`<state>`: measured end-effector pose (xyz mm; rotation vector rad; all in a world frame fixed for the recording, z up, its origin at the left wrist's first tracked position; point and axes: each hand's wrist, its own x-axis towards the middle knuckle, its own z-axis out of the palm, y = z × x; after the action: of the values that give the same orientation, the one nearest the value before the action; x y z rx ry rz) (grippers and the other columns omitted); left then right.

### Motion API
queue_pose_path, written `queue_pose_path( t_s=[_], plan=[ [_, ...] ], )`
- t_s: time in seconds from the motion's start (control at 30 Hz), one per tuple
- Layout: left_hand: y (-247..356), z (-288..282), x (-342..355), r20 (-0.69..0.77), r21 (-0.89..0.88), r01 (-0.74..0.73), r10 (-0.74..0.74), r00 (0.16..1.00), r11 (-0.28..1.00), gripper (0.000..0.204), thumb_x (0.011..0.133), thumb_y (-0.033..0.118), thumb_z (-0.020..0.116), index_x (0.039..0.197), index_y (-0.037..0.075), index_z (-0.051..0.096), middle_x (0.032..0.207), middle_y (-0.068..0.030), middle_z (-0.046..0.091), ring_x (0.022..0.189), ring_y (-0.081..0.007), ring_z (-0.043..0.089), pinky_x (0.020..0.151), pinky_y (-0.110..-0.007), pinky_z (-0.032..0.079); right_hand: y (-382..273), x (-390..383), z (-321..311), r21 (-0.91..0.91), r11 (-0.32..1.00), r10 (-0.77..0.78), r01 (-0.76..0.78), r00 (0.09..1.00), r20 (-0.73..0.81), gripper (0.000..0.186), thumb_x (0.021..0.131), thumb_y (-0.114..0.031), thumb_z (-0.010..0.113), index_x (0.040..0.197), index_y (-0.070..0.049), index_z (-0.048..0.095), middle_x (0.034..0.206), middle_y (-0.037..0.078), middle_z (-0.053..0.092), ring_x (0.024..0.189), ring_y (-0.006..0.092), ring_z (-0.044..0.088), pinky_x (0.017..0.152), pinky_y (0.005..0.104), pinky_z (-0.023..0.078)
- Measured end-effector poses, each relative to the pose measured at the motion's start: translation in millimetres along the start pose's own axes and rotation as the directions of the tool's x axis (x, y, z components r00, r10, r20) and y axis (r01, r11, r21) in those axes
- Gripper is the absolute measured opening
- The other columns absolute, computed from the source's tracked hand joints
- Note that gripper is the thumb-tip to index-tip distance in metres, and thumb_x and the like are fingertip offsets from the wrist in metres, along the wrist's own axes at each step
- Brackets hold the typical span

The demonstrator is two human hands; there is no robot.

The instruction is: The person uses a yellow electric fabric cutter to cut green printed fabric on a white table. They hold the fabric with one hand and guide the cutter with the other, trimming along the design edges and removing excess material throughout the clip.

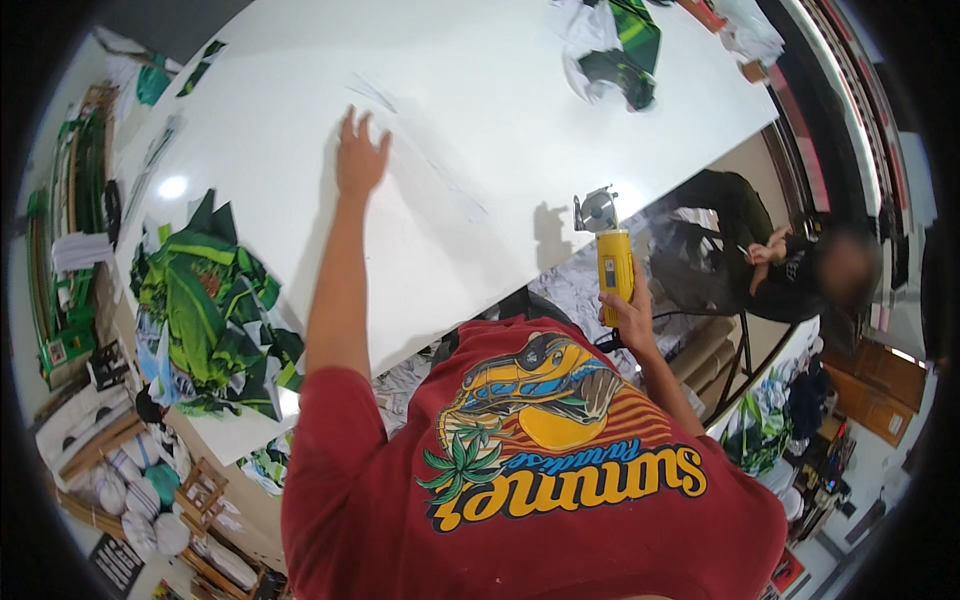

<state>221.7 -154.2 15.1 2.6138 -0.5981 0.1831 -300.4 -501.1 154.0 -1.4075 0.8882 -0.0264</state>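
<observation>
My left hand (361, 155) is over the white table (470, 70), arm stretched forward, fingers spread and holding nothing. Just beyond its fingertips lie thin dark strands or marks (373, 93); their kind is too fine to make out. In my right hand (634, 312) is a yellow electric rotary fabric cutter (614, 262), gripped by its body. The round blade end points away from me, near the table's right-hand edge. A dark cord seems to come from its lower end beside my wrist.
A heap of green and white printed fabric (200, 310) covers the table's left part. More green and white pieces (625, 55) lie at the far right. A person (775, 260) sits beyond the table's right edge. White crumpled material (575, 290) lies below the near edge.
</observation>
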Motion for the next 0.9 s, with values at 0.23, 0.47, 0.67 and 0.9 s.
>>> queue_pose_path(
  t_s=[0.23, 0.47, 0.67, 0.9],
  plan=[
    [12.0, 87.8, 40.3, 0.106, 0.337, -0.02, -0.017, 0.994, 0.941, 0.091, 0.125, 0.063, 0.068, 0.195, 0.008, 0.048, 0.208, -0.0246, 0.03, 0.191, -0.0565, 0.023, 0.15, -0.079, 0.026, -0.1, 6.8, -26.3, 0.198, 0.975, -0.08, 0.103, 0.989, -0.121, 0.106, 0.107, -0.002, 0.082, 0.199, -0.012, 0.029, 0.114, 0.016, 0.077, 0.074, 0.0238, 0.077, 0.062, 0.0392, 0.065],
    [251.7, 58.0, -219.5, 0.516, -0.05, -0.448, 0.407, 0.754, 0.893, 0.088, 0.12, 0.063, 0.074, 0.19, 0.013, 0.057, 0.205, -0.0238, 0.04, 0.193, -0.0485, 0.027, 0.148, -0.084, 0.025, -12.2, 82.9, -71.3, 0.345, 0.927, -0.08, 0.148, 0.976, -0.204, 0.095, 0.108, -0.004, 0.081, 0.193, -0.01, 0.038, 0.11, 0.017, 0.077, 0.073, 0.0248, 0.077, 0.062, 0.0401, 0.067],
    [316.3, 75.6, -107.7, 0.304, -0.414, -0.331, 0.471, 0.828, 0.848, 0.037, 0.119, 0.021, 0.076, 0.154, 0.008, 0.082, 0.176, -0.0204, 0.071, 0.163, -0.0436, 0.068, 0.131, -0.057, 0.06, -27.4, 160.4, -116.4, 0.41, 0.886, -0.091, 0.217, 0.948, -0.305, 0.094, 0.11, -0.005, 0.08, 0.193, -0.011, 0.039, 0.108, 0.015, 0.076, 0.074, 0.0235, 0.076, 0.063, 0.0402, 0.068],
    [415.4, 187.2, 111.6, 0.215, -0.184, -0.422, 0.456, 0.864, 0.888, 0.069, 0.124, 0.049, 0.072, 0.179, 0.008, 0.066, 0.198, -0.0195, 0.05, 0.183, -0.0437, 0.047, 0.146, -0.068, 0.042, -59.4, 219.7, -155.2, 0.467, 0.858, -0.076, 0.214, 0.952, -0.297, 0.093, 0.11, -0.006, 0.08, 0.193, -0.011, 0.038, 0.104, 0.014, 0.074, 0.07, 0.0233, 0.075, 0.059, 0.0402, 0.066]
  ],
)
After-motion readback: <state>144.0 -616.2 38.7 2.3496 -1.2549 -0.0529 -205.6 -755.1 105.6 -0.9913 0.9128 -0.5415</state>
